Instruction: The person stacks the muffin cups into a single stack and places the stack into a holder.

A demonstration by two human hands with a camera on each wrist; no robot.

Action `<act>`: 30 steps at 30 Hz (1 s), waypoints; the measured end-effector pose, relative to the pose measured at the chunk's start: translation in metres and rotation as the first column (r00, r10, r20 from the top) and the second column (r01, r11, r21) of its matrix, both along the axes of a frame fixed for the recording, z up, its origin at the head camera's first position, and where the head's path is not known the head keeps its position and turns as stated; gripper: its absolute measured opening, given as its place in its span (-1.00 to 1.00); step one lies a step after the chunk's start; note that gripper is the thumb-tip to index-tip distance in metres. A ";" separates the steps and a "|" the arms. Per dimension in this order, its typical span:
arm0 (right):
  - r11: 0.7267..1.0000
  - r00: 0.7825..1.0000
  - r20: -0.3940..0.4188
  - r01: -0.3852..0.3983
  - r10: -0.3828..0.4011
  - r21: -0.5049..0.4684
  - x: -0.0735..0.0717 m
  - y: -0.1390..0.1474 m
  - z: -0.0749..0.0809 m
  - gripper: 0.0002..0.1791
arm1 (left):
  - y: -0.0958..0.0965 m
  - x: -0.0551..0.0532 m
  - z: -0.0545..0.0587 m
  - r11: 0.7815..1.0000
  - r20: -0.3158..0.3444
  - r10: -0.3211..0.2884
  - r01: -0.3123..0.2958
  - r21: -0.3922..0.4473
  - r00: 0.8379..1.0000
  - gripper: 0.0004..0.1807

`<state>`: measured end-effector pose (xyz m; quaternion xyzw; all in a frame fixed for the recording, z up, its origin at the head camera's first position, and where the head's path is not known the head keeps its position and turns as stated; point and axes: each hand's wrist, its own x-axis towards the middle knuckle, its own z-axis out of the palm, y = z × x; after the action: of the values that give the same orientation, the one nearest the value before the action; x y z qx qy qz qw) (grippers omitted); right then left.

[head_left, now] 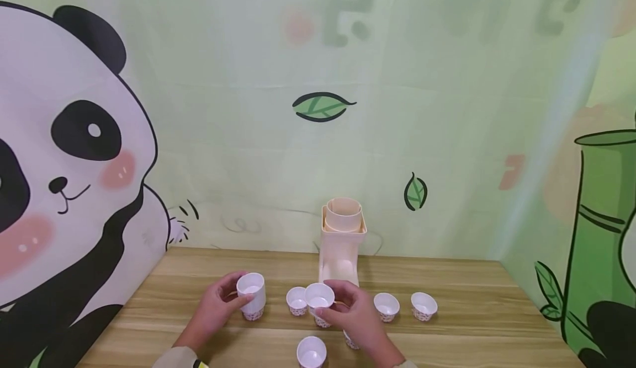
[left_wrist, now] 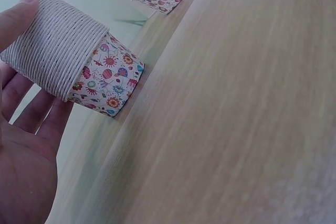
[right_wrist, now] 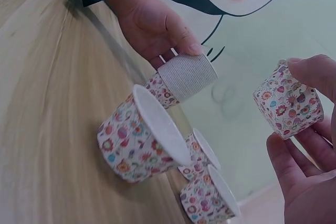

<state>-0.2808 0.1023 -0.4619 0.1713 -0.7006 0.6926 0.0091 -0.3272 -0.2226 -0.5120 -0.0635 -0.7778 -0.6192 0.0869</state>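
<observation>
My left hand grips a stack of nested paper cups, thumb on the near side and fingers behind. White rims make up its ribbed upper part; the lowest cup shows a colourful floral print and sits right at the tabletop. Between thumb and fingers, my right hand holds one floral paper cup up off the table. In the head view that cup overlaps another cup behind it. A small cup stands between the hands, and one more is partly hidden by the right hand.
Two floral cups stand to the right of my right hand. Nearer me is another cup, cut by the frame's bottom. A pale pink stand with a round tube in its square top stands at the wooden table's back, before a panda-print backdrop.
</observation>
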 end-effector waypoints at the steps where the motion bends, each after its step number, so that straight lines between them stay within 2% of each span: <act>1: 1.000 1.000 -0.003 0.005 -0.005 0.003 -0.001 -0.002 0.001 -0.36 | 0.000 0.000 -0.001 1.000 0.001 0.002 -0.002 0.001 1.000 -0.37; 8: 1.000 1.000 -0.021 -0.020 0.020 0.010 -0.011 -0.017 0.006 -0.37 | -0.001 -0.001 -0.003 1.000 -0.009 0.000 0.000 0.002 1.000 -0.36; 15: 0.999 0.998 -0.059 -0.035 0.036 0.030 -0.022 -0.032 0.013 -0.40 | 0.001 0.000 0.001 1.000 -0.001 0.000 0.000 -0.002 1.000 -0.36; 30: 0.999 0.997 -0.057 -0.051 0.052 0.014 -0.039 -0.068 0.022 -0.47 | 0.000 0.001 0.000 1.000 -0.002 -0.017 0.017 0.004 1.000 -0.36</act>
<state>-0.3194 0.0345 -0.4402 0.2091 -0.6997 0.6831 0.0104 -0.3261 -0.2226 -0.5119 -0.0709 -0.7760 -0.6213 0.0826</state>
